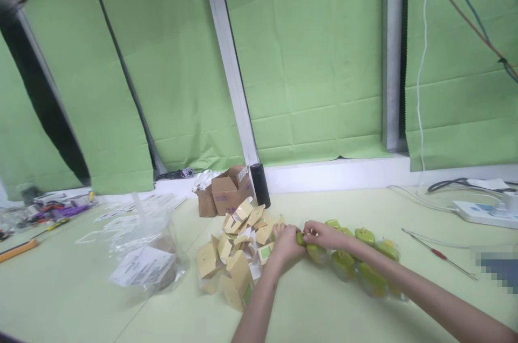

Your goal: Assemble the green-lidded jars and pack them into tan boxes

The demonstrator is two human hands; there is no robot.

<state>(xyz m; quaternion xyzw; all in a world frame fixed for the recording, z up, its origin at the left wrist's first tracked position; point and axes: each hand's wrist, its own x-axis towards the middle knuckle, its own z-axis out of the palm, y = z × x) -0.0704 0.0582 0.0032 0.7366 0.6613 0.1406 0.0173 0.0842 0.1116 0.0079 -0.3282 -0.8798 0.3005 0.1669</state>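
Note:
My left hand (pixel 288 242) is closed at the edge of the pile of small opened cardboard boxes (pixel 238 248). Between it and my right hand (pixel 321 234) is a small green case (pixel 300 239), partly hidden by the fingers, and both hands grip it. My right hand's fingers are pinched on its right side. Close to my right wrist lie several more rounded green cases (pixel 343 265), which seem to be in clear plastic wrapping. My right forearm passes over some of them and hides parts.
Left of the pile are a clear plastic bag with a printed paper (pixel 142 266) and a knife with an orange handle (pixel 18 250). Behind stand a brown carton (pixel 231 192) and a black cylinder (pixel 260 185). A red-handled screwdriver (pixel 439 254) and a white power strip (pixel 483 213) lie right.

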